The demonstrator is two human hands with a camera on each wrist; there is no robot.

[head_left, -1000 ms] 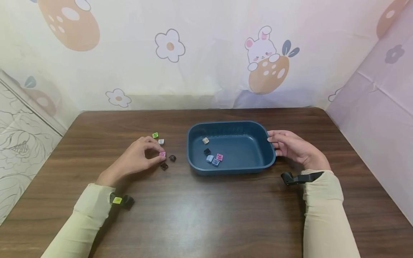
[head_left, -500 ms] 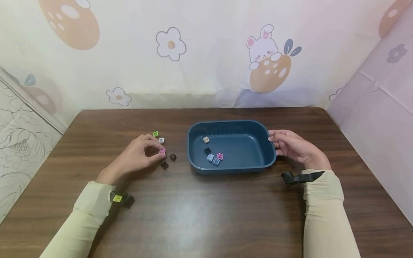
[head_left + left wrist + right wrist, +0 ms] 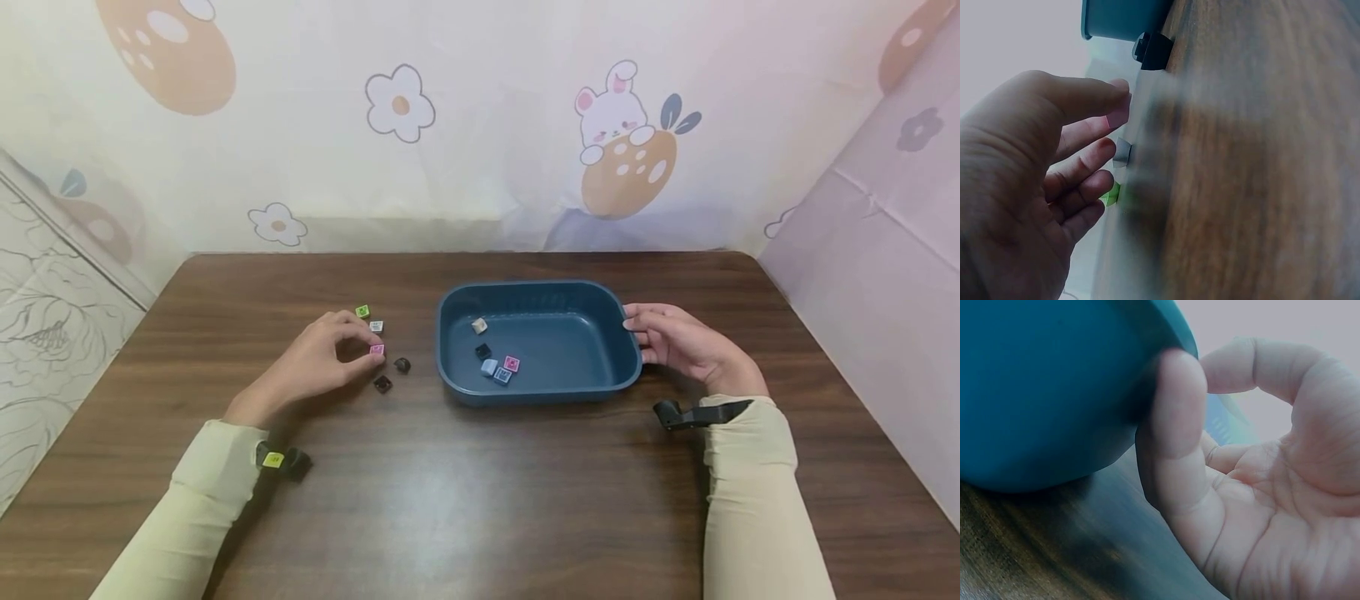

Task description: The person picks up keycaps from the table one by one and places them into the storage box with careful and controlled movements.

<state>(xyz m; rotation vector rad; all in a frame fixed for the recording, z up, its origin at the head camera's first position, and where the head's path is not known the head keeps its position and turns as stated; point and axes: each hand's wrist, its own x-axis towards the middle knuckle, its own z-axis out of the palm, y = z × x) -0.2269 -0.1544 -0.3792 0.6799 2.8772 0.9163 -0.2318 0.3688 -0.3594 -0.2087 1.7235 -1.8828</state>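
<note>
Between thumb and index finger, my left hand [image 3: 311,358] pinches a pink keycap [image 3: 377,350]; the left wrist view shows the pink cap [image 3: 1119,114] at the fingertips. Behind it lie a white keycap [image 3: 377,327] and a green one [image 3: 363,311]. Two dark keycaps sit nearer, one [image 3: 402,365] to the right and one [image 3: 383,384] below the fingers. My right hand [image 3: 690,346] grips the right end of the blue bin [image 3: 540,398], thumb at the rim; in the right wrist view the fingers [image 3: 1179,412] press its outer wall [image 3: 1054,394].
Inside the bin lie a cream keycap [image 3: 479,326], a black one [image 3: 483,352], a pink one [image 3: 512,363] and two blue ones [image 3: 502,376]. The wooden table [image 3: 480,500] meets a patterned curtain [image 3: 480,150] at its back edge.
The pink keycap and my left fingertips have shifted very slightly away from the near dark keycap. My right hand and the bin hold their places; the head view has moved slightly.
</note>
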